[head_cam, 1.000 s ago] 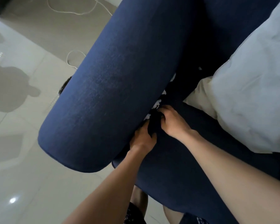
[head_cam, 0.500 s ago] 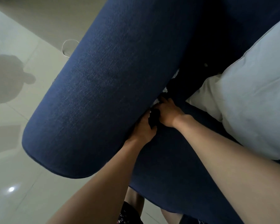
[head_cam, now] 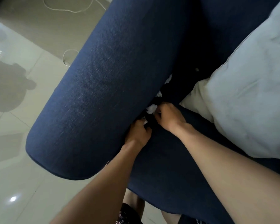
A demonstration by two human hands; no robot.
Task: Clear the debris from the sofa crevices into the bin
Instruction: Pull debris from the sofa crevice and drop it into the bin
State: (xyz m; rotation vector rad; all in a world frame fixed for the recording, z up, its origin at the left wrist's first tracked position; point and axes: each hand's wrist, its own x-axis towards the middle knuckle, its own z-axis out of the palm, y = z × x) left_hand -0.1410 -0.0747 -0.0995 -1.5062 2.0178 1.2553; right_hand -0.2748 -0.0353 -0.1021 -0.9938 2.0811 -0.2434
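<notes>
Early stage: both hands dig in sofa point(head_cam: 176, 183) crevice by armrest point(head_cam: 107, 88), right hand point(head_cam: 167, 118) fingers pinching white paper scraps point(head_cam: 151, 109), left hand point(head_cam: 138, 132) fingers curled on a scrap; more scraps wedged further up, no bin visible.

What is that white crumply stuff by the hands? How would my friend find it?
Start at the big round blue sofa arm and follow its edge down to the dark gap beside the seat cushion. The white crumpled scraps sit wedged in that gap, right by the right hand. They are the only bright white bits among all the dark blue fabric.
</notes>
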